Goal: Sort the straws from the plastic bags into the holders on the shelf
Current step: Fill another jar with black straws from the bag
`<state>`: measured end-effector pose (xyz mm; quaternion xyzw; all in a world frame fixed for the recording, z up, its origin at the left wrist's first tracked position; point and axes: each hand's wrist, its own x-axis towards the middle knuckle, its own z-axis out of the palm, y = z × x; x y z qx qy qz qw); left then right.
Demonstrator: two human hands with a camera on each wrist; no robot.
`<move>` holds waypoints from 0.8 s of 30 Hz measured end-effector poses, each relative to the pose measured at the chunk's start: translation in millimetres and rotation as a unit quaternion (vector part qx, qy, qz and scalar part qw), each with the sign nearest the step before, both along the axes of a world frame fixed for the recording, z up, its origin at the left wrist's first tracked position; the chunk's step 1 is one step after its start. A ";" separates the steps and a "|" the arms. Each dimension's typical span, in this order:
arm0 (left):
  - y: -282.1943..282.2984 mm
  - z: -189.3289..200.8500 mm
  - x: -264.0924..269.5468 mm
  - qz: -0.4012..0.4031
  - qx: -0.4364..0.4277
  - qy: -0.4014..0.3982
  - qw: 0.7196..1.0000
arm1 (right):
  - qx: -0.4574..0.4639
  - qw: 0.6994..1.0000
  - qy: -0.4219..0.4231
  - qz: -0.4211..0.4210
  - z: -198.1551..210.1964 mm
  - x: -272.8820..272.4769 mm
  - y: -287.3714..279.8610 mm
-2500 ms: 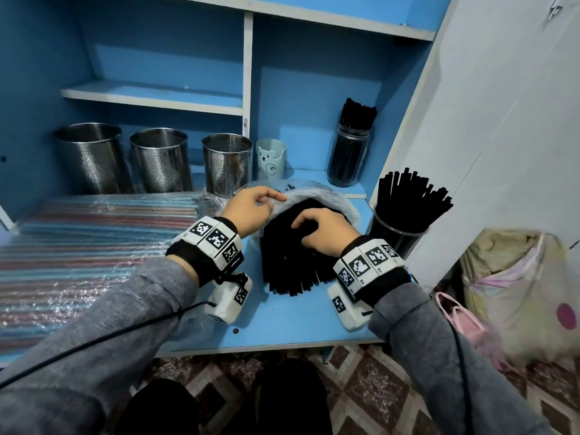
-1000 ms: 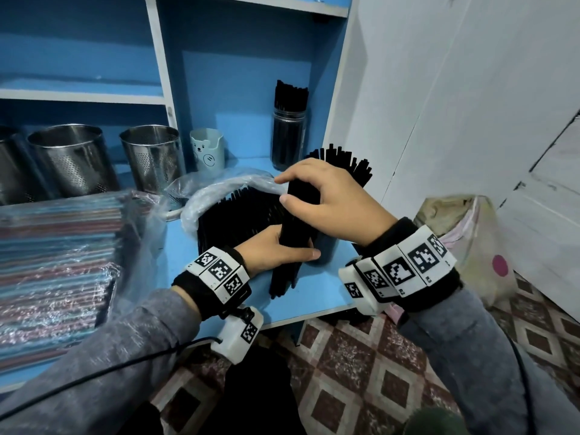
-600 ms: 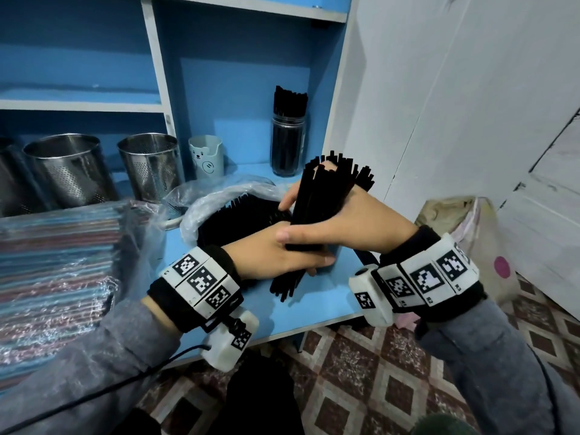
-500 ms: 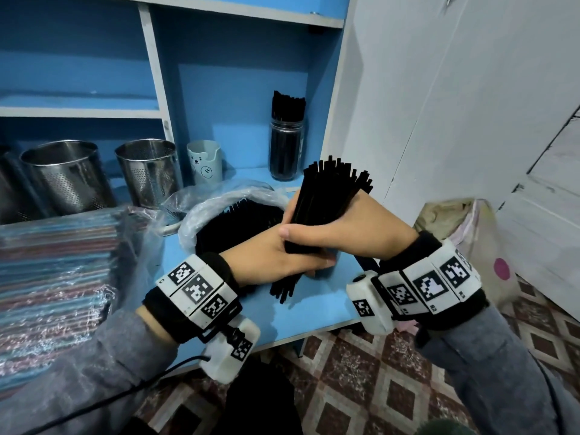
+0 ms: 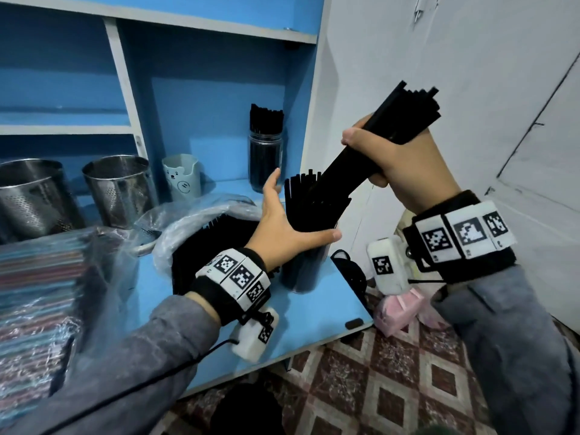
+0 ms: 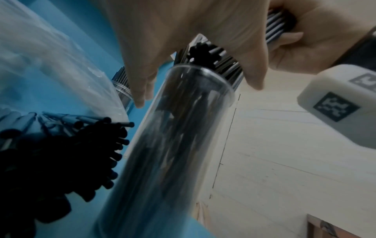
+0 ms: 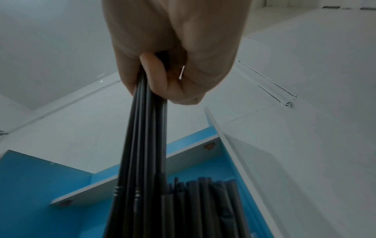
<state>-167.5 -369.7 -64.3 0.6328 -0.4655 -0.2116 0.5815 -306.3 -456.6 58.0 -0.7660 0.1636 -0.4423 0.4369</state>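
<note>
Fingers (image 5: 361,142) of the right hand (image 5: 405,164) clamp a black straw bundle (image 5: 386,127) entering the clear holder (image 6: 183,128); left hand (image 5: 282,227), fingers spread, steadies it. Next: lower and release.

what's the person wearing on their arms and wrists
Both arms are in grey sleeves. Each wrist carries a black band faced with white tiles printed with black square-code markers. A white camera block with its own marker hangs under each wrist. A thin black cable trails along the left sleeve.
</note>
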 end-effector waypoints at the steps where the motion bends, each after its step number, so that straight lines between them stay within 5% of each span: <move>1: -4.9 -2.6 3.2 -0.009 0.011 -0.004 1.000 | 0.000 1.000 0.009 -0.005 0.3 1.5 -4.1; 11: -9.5 -13.0 15.7 -0.008 0.059 -0.027 0.998 | -0.059 0.993 0.091 -0.054 4.4 22.2 -20.4; 24: -9.2 -13.2 17.1 -0.019 0.049 -0.027 0.998 | -0.104 0.986 0.091 -0.090 -6.2 30.9 -21.0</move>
